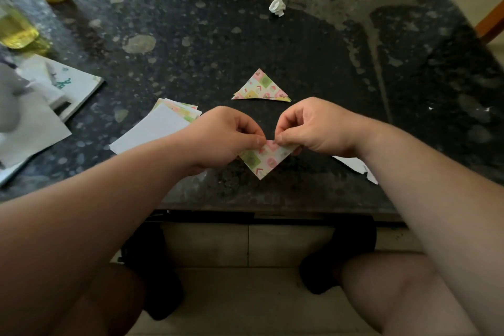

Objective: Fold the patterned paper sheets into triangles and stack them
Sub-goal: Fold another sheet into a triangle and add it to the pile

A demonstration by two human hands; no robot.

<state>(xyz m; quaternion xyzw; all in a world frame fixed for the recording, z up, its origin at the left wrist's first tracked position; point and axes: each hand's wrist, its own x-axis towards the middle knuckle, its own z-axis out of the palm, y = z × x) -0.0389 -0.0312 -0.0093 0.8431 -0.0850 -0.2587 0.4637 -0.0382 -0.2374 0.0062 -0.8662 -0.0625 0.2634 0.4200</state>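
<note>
We note the patterned sheet (263, 159) folded into a triangle, point nearest us, in pink, green and cream squares. Our left hand (221, 139) and right hand (308, 131) pinch its far edge, fingers curled.

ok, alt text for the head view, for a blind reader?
The left hand and right hand pinch the top edge of a patterned paper sheet folded into a triangle over a dark stone table. Beyond it lie finished triangles; a pile of unfolded sheets sits to the left, a crumpled paper ball farther back.
</note>
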